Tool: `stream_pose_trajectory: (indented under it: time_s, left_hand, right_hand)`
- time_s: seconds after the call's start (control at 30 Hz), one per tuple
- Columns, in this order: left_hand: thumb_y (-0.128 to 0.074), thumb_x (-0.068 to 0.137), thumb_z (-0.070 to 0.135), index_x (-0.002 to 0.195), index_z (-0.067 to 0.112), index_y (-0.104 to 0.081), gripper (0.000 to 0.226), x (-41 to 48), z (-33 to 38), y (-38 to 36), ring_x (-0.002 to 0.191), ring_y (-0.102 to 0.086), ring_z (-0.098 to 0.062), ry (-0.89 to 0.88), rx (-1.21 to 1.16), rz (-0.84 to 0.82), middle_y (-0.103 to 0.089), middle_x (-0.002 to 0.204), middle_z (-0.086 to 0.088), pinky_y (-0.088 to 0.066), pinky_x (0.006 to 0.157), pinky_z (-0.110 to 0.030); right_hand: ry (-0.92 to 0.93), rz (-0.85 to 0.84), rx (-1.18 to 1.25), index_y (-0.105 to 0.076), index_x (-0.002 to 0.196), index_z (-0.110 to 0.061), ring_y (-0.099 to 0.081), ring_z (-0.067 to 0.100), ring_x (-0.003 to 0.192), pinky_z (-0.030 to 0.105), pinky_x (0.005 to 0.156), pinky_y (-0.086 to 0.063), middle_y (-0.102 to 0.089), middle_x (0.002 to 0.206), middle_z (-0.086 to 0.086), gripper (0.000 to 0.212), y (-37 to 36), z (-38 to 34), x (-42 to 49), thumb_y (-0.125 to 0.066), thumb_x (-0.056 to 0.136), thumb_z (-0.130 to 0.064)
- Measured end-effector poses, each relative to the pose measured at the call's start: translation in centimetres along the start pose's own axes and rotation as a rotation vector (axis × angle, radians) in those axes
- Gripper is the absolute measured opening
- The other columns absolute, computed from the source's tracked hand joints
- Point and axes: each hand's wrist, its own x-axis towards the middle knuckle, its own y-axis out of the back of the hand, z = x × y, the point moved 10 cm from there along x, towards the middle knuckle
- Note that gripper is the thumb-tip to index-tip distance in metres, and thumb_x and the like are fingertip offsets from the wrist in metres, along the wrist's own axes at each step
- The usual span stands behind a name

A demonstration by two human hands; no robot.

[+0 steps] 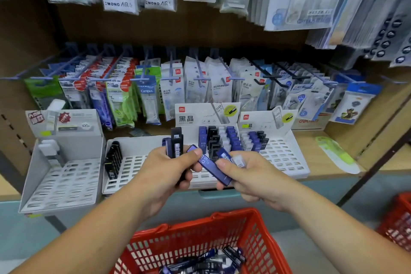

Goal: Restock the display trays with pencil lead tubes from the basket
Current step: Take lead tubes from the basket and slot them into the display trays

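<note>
The left hand grips a bundle of tubes; the right hand pinches a blue tube, probably light, stiff and slippery, by its long sides.

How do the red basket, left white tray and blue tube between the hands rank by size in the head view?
1. red basket, though nearest and cropped, so first place is unsure.
2. left white tray.
3. blue tube, clearly smallest.

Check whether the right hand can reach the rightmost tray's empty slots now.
Probably yes: the right hand hovers just in front of the rightmost tray, nothing between them. But the left hand seems to pinch its blue tube too and would need to let go.
</note>
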Motion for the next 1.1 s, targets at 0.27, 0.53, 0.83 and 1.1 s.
stream_pose_trajectory:
  time_s: [0.27,0.53,0.83,1.1]
  left_hand:
    - [-0.070,0.097,0.018,0.092,0.004,-0.071,0.014,0.7,-0.1,1.0,0.051,-0.047,-0.014,-0.029,0.115,0.048,-0.067,0.072,-0.011,-0.039,0.044,-0.026]
    - [-0.070,0.096,0.012,0.091,0.008,-0.073,0.007,1.5,0.3,2.6,0.047,-0.047,-0.014,-0.096,0.246,0.170,-0.070,0.072,-0.009,-0.037,0.044,-0.026]
    - [-0.073,0.094,0.022,0.078,0.022,-0.075,0.016,3.5,4.2,2.6,0.055,-0.055,-0.013,-0.289,0.522,0.230,-0.069,0.068,-0.005,-0.052,0.062,-0.036]
    - [-0.074,0.093,0.021,0.088,0.016,-0.073,0.007,7.7,4.4,0.0,0.058,-0.059,-0.008,-0.318,0.684,0.190,-0.074,0.079,-0.007,-0.049,0.061,-0.024]
  right_hand:
    - [-0.036,0.146,-0.191,-0.064,0.092,-0.011,-0.024,0.018,0.042,0.026,0.045,-0.020,-0.074,0.075,0.012,0.040,2.3,2.1,0.8,-0.053,0.103,-0.048]
    - [-0.264,0.239,0.124,-0.061,0.081,-0.016,-0.022,0.014,0.042,0.023,0.048,-0.011,-0.042,0.056,0.002,0.058,3.2,4.1,0.8,-0.047,0.091,-0.072]
    - [-0.230,0.037,0.354,-0.063,0.116,-0.005,-0.034,0.014,0.049,0.025,0.044,-0.015,-0.051,0.070,0.004,0.030,0.0,4.3,3.2,-0.048,0.101,-0.026]
    - [-0.027,0.200,0.200,-0.066,0.113,-0.017,-0.060,0.023,0.065,0.030,0.047,-0.044,-0.078,0.093,0.009,0.013,1.9,3.1,3.2,-0.056,0.105,-0.022]
